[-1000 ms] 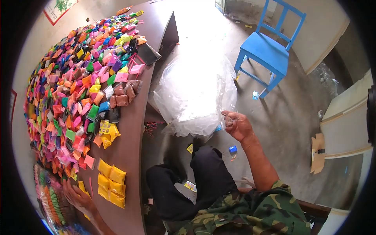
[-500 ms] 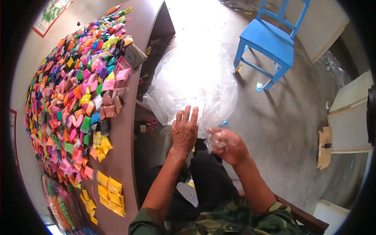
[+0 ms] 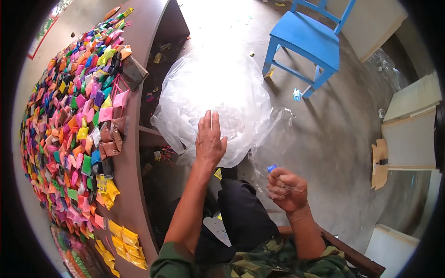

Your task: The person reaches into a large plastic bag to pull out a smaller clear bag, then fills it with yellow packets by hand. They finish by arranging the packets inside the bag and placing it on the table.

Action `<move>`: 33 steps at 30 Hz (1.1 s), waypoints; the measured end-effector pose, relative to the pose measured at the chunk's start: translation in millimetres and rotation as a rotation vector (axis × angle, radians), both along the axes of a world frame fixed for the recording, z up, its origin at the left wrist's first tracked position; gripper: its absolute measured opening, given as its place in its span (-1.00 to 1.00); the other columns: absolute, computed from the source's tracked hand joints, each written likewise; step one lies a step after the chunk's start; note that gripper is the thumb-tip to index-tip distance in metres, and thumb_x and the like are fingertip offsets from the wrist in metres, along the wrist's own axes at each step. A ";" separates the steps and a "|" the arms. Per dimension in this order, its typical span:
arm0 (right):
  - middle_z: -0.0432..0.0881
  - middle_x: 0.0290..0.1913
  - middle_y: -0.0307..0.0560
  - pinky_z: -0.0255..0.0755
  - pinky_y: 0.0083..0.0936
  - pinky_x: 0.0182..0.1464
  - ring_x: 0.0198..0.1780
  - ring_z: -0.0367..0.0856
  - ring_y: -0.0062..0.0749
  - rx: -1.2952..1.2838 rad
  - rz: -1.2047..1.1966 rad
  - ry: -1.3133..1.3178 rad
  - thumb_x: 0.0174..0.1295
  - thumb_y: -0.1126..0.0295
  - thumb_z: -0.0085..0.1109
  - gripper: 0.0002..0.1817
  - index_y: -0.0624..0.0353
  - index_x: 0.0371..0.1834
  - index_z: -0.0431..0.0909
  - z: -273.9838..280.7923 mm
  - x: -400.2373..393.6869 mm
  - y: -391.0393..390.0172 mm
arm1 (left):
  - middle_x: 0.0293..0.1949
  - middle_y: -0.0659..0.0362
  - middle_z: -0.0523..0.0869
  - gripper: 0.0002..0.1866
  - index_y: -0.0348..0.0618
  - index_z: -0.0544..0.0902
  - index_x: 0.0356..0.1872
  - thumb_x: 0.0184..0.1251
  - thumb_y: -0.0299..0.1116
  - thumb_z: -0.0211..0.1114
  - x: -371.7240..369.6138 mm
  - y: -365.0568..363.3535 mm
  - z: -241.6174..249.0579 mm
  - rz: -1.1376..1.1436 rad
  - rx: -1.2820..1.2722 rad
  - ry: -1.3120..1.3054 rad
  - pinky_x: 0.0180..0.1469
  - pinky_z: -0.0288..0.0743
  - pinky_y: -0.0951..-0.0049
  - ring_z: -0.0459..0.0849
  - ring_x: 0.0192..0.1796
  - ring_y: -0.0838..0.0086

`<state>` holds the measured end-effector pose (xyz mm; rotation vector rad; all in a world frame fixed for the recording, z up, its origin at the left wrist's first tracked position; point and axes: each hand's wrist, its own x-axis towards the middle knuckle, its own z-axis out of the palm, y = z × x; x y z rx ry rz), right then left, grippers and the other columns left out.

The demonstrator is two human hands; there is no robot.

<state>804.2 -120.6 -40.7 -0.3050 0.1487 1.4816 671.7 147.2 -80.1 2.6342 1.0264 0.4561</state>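
Your right hand (image 3: 288, 189): fingers curled shut, pinching thin clear bag (image 3: 273, 139) at its lower end, just above your knee. Your left hand (image 3: 209, 139): fingers straight, spread flat, pressing big clear sack (image 3: 218, 88) standing on floor ahead. Thin bag rises from fist, leans against sack. Risk: film slick, pinch small; bag may slip free or tear if tugged. Left of you, tabletop (image 3: 139, 153) covered with coloured packets (image 3: 69, 116); yellow packets (image 3: 123, 241) near edge. Farther off, blue chair (image 3: 308, 39).
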 end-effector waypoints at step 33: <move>0.79 -0.24 -0.25 0.47 -0.66 -0.34 -0.27 0.71 -0.65 0.048 -0.009 -1.099 0.64 0.35 0.28 -0.82 0.23 0.05 0.75 120.7 -201.9 -31.5 | -0.30 0.24 0.75 -0.67 -0.27 0.73 0.21 0.79 -0.21 0.21 -299.0 -292.4 195.2 0.618 -0.541 -0.714 -0.25 0.53 0.52 0.62 -0.33 0.62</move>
